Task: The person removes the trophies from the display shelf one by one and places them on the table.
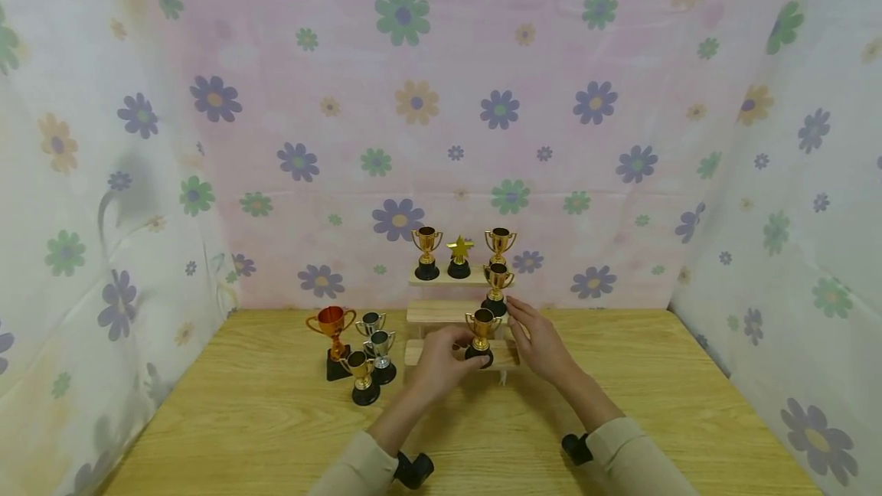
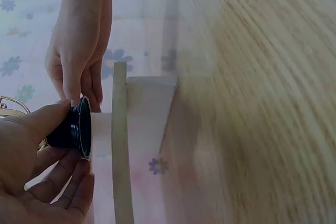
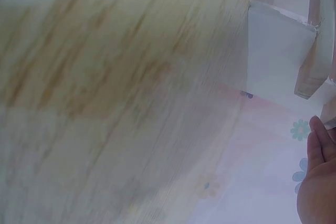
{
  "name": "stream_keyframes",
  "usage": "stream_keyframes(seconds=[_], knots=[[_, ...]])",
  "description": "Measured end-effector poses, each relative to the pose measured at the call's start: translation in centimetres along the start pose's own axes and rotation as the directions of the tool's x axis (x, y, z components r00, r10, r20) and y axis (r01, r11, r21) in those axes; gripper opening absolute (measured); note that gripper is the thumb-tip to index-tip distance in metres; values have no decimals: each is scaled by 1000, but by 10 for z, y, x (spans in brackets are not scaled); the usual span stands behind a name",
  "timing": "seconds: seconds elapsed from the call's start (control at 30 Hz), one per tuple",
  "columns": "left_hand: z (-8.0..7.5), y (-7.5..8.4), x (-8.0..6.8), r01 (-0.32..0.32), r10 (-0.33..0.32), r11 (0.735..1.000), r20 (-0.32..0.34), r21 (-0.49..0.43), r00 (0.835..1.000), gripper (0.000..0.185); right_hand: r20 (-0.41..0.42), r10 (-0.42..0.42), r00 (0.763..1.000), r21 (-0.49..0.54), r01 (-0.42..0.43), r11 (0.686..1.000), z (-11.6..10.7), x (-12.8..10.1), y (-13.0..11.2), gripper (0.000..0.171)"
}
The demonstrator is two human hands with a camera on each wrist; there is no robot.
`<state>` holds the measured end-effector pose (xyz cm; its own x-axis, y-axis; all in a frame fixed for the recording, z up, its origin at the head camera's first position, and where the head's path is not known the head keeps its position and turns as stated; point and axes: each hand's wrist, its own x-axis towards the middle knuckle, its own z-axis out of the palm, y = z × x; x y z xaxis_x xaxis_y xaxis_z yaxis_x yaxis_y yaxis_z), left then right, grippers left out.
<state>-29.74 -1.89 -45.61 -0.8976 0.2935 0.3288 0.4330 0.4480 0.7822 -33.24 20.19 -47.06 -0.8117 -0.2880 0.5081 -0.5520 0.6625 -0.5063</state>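
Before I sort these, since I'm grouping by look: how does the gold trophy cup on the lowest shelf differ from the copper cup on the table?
The gold trophy cup is smaller, on a round black base, and held by the left hand on the wooden stepped shelf. The copper cup is larger, reddish and untouched. Both have two handles.

I count four gold cups [image 1: 482,325] on the stepped stand [image 1: 441,312] by my hands, plus one star trophy [image 1: 459,249]. Left of my left hand [image 1: 441,362]: one copper cup [image 1: 332,321], two silver cups [image 1: 380,344], one gold.
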Motion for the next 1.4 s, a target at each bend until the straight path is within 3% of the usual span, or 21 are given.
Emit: stream_keyframes(seconds=[0.3,0.6,1.4], knots=[[9,2,-6,-50,50,998,15,22,999,26,0,-7,1000,-3,7,1000,-1,0,-2,41],[16,2,-10,-50,49,999,79,10,996,22,-9,-20,1000,-5,20,1000,1,0,0,40],[34,6,-21,-88,85,996,117,19,989,22,-3,-15,1000,26,15,1000,0,0,1,40]])
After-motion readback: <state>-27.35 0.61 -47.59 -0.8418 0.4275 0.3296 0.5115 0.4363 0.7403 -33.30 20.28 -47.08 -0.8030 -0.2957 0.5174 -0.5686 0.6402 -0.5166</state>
